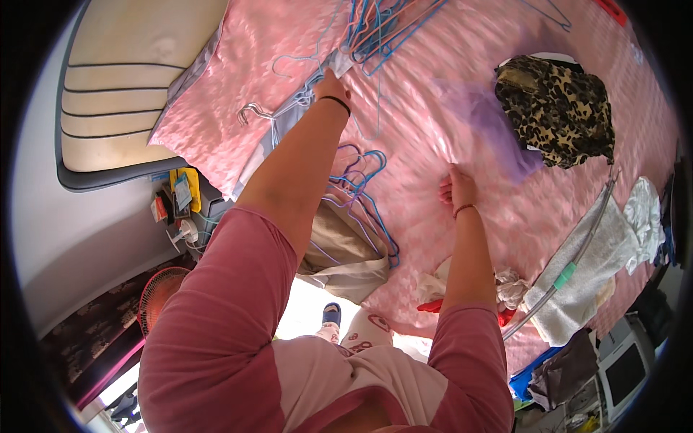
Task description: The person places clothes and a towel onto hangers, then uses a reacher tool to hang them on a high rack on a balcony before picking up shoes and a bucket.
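Note:
My left hand (332, 88) is closed on a light grey-blue garment (292, 108) that stretches across the pink bedspread (411, 137). White hangers (268, 114) with metal hooks lie over the garment beside my wrist. Just beyond that hand is a pile of blue and pink hangers (372, 32). My right hand (460, 189) is over the bedspread, its fingers curled in; what they hold, if anything, is hidden. Purple and blue hangers (361, 180) lie between my arms, partly over a brown-beige cloth item (346, 249). Sheer purple fabric (498, 130) spreads beyond my right hand.
A camouflage-patterned garment (554, 108) lies at the far right. Nearer are a grey towel (577, 274), a bent metal tube (570, 267) with a green band and white cloth (644, 224). A cream padded headboard (123, 86) stands left, above a red fan (160, 292).

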`<state>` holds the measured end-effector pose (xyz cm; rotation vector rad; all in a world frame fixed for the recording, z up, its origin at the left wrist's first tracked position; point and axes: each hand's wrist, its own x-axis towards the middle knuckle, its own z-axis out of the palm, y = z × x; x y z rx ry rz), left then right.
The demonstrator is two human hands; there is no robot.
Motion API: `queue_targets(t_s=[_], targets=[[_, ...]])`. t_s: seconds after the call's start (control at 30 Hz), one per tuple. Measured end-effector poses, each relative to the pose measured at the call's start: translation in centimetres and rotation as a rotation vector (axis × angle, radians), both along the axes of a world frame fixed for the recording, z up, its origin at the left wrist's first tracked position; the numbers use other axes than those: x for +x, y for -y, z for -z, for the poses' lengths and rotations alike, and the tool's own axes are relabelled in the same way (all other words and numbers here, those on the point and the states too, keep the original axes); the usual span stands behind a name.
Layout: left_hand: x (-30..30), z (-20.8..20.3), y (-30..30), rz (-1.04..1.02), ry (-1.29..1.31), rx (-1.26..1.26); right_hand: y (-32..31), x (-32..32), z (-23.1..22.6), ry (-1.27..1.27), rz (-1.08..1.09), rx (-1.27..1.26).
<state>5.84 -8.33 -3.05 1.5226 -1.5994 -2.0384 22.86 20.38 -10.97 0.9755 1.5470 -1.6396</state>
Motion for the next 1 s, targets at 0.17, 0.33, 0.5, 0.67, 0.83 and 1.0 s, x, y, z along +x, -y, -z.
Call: queue_targets(t_s=[0.17,0.33,0.5,0.67,0.83,1.0], targets=[[2.2,0.3,1.7,0.158,-0.140,-0.338,0.7,0.2,-0.5,0.025,-0.019,-0.058],[6.6,-3.9,3.6,0.754,-0.220,-1.112,0.8,0.9,0.1,-0.116,-0.091,-0.023],[17.1,-14.9,0.6,1.038,-0.063,-0.737,3.0,4.5,-7.4,-0.803,-0.069,0.674],[29.0,-18.4,-1.3,1.833,0.035,-0.964,3.6,14.0,-25.4,-1.166,-0.373,0.668],[35.5,-20.7,-7.3,2.242,-0.227,-0.627,2.5,26.1,-23.2,-0.436,-0.567,-0.077],[38.3,-22.5,-8.4,1.832,-0.642,-0.805,-4.0,32.2,-24.6,-0.723,-0.309,0.678]])
